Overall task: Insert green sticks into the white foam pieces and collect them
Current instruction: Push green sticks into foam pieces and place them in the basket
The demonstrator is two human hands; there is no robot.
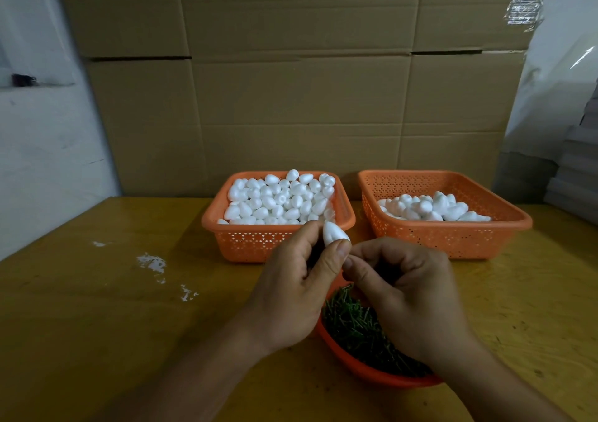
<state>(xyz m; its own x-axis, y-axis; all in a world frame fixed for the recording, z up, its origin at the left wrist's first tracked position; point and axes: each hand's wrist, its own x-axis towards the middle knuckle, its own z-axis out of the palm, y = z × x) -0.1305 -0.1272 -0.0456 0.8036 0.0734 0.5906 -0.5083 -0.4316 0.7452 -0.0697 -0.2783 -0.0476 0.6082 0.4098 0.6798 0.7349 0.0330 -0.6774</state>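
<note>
The fingers [336, 253] of the left hand [291, 292] are curled around one white foam piece [335, 232], with the thumb pressing on its lower end, and the piece stands up above the thumb tip. The right hand [407, 292] is just beside it, thumb tip almost touching the left thumb; its fingers are curled inward as in a pinch, but what they hold is hidden, so I cannot tell if a stick is there.

Both hands are above the near orange bowl [356, 366], which is filled with green sticks [352, 324]. The bowl's right part is covered by the right wrist.

Behind the hands stand two orange baskets, near each other with a narrow gap between them. The left basket [246, 240] is heaped with foam pieces [278, 200] up to its rim. The right basket [453, 237] holds a smaller pile [433, 209] at its bottom.

The baskets are close to the cardboard wall [291, 81] at the far edge of the table [113, 308]. On the left half of the table lie only some white crumbs [152, 263], so there is open room. On the right, the surface beside the bowl is also open.
</note>
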